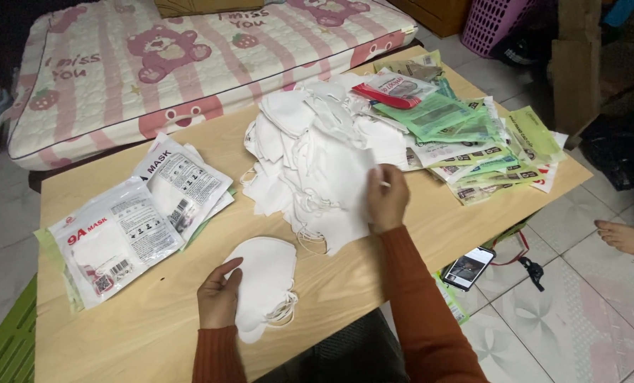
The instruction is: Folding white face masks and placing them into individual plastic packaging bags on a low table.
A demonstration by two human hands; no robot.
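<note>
While our left hand (219, 296) rests flat, fingers spread, on the small mask stack (263, 282) near the table (153, 333) front edge, our right hand (386, 198) pinches one mask from the loose pile (317, 167) behind it. Tangled ear loops may drag extra masks along; a nudged stack may slide off that edge.

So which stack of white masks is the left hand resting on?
The small stack at the table's near edge under the left hand, apart from the big pile the right hand reaches into.
</note>
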